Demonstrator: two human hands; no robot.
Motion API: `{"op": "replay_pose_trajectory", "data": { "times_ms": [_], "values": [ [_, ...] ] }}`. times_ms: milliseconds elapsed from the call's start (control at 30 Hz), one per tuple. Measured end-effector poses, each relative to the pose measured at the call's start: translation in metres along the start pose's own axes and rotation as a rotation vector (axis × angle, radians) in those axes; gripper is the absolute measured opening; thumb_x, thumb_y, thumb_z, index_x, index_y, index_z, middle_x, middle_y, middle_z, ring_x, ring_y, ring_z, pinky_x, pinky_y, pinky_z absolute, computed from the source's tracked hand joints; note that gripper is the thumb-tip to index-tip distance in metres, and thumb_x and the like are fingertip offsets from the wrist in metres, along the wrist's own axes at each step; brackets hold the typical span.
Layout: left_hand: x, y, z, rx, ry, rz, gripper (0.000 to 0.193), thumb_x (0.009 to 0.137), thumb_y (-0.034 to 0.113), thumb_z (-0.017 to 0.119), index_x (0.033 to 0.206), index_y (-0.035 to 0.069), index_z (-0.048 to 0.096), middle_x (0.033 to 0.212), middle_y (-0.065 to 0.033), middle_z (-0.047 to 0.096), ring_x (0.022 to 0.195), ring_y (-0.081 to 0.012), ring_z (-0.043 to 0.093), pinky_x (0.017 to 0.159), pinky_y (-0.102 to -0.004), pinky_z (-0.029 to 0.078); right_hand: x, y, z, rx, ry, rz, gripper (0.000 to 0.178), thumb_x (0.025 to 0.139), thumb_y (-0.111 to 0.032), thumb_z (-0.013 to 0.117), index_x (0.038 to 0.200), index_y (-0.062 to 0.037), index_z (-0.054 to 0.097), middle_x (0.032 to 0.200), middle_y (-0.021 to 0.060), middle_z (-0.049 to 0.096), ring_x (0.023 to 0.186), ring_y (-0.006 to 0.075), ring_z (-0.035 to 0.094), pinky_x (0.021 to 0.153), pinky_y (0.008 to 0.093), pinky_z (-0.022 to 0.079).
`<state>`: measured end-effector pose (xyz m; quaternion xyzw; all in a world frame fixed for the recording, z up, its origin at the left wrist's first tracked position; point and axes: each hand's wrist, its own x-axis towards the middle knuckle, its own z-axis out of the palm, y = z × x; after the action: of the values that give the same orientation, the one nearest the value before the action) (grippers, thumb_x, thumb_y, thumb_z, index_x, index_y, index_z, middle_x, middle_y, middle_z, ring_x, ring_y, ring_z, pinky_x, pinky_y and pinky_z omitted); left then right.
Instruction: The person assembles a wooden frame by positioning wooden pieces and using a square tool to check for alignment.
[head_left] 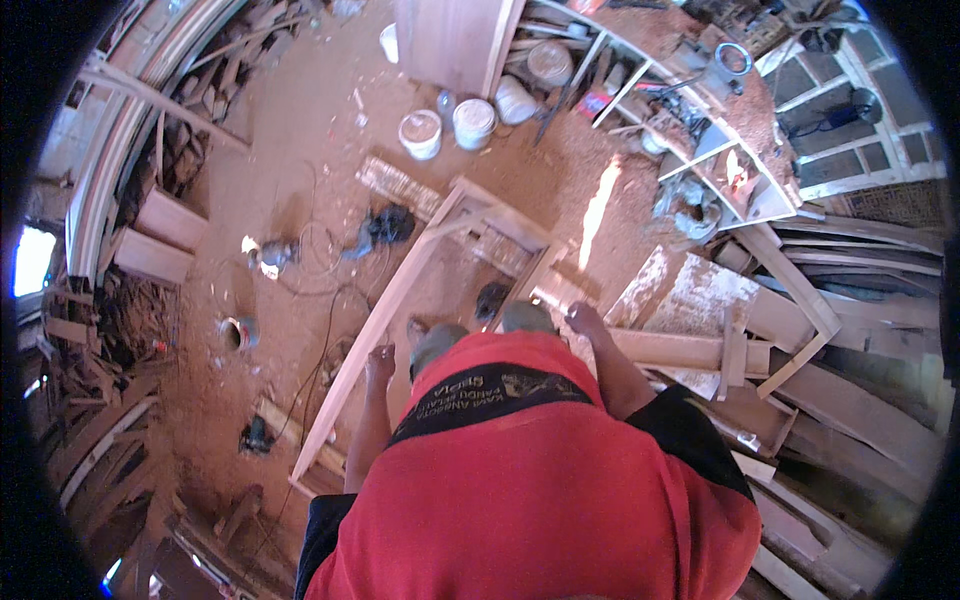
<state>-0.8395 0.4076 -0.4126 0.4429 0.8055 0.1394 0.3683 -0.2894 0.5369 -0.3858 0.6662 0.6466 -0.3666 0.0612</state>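
Red cloth of the person's shirt filled the lower middle of the view and hid most of both forearms. The left hand [380, 362] was curled into a loose fist, touching or just above the long side rail of a pale wooden frame [385, 310]; whether it gripped the rail could not be told. The right hand [585, 322] was also closed, knuckles up, near the frame's other side and a stack of planks [700, 350]; nothing could be made out inside it. The frame lay flat on the sawdust floor [300, 150], stretching away from the person, its near end covered by the shirt. Two feet in grey shoes [438, 345] stood inside it. Beyond were two white buckets [445, 128], black cables and a cluttered workbench [700, 130], its far edge cut off.
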Motion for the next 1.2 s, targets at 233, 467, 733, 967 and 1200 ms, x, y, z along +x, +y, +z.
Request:
{"op": "replay_pose_trajectory", "data": {
  "times_ms": [233, 467, 733, 967, 1200],
  "values": [
    [-0.071, -0.167, -0.05, -0.089, -0.069, -0.233, 0.04, 0.087, 0.039, 0.061, 0.096, 0.001, 0.07, 0.09, -0.025, 0.068, 0.089, -0.0391, 0.067, 0.08, -0.0451, 0.051, -0.003, -0.163, 0.035, 0.085, 0.19, -0.167, 0.03, 0.085, -0.029, 0.066, 0.1, -0.0032, 0.066, 0.092, 0.0177, 0.068, 0.084, 0.0296, 0.068, 0.075, 0.0389, 0.054],
    [-0.096, -0.207, -0.166, -0.066, 0.186, -0.154, 0.04, 0.092, 0.04, 0.053, 0.097, 0.003, 0.067, 0.102, -0.0268, 0.064, 0.097, -0.0433, 0.061, 0.083, -0.0508, 0.048, 0.029, -0.218, 0.096, 0.383, -0.077, -0.233, 0.023, 0.085, -0.024, 0.062, 0.096, -0.0038, 0.063, 0.08, 0.0085, 0.064, 0.074, 0.023, 0.061, 0.066, 0.0389, 0.048],
    [-0.21, -0.183, -0.161, -0.481, 0.619, -0.684, 0.041, 0.089, 0.041, 0.058, 0.102, 0.004, 0.067, 0.1, -0.0241, 0.065, 0.098, -0.0424, 0.062, 0.083, -0.0479, 0.05, 0.092, -0.314, 0.105, 0.565, -0.578, 0.186, 0.018, 0.087, -0.028, 0.059, 0.076, -0.0134, 0.061, 0.059, 0.0016, 0.053, 0.044, 0.0165, 0.05, 0.04, 0.0289, 0.041],
    [-0.309, -0.173, 0.002, -0.733, 0.56, -0.97, 0.041, 0.085, 0.039, 0.062, 0.1, 0.002, 0.068, 0.096, -0.024, 0.067, 0.095, -0.0383, 0.065, 0.084, -0.0449, 0.05, 0.123, -0.484, 0.085, -0.207, -0.4, -0.566, 0.022, 0.09, -0.013, 0.058, 0.109, -0.0017, 0.061, 0.082, 0.0083, 0.064, 0.06, 0.0147, 0.062, 0.047, 0.0285, 0.052],
    [-0.293, -0.126, 0.03, -0.923, 0.73, -1.221, 0.041, 0.086, 0.037, 0.063, 0.104, 0.001, 0.068, 0.098, -0.0226, 0.069, 0.096, -0.0369, 0.065, 0.085, -0.0434, 0.05, 0.176, -0.559, 0.129, -0.389, -0.63, -1.002, 0.026, 0.087, -0.017, 0.061, 0.107, 0.0002, 0.062, 0.084, 0.0081, 0.065, 0.069, 0.0159, 0.064, 0.055, 0.0286, 0.054]
  ]
}}
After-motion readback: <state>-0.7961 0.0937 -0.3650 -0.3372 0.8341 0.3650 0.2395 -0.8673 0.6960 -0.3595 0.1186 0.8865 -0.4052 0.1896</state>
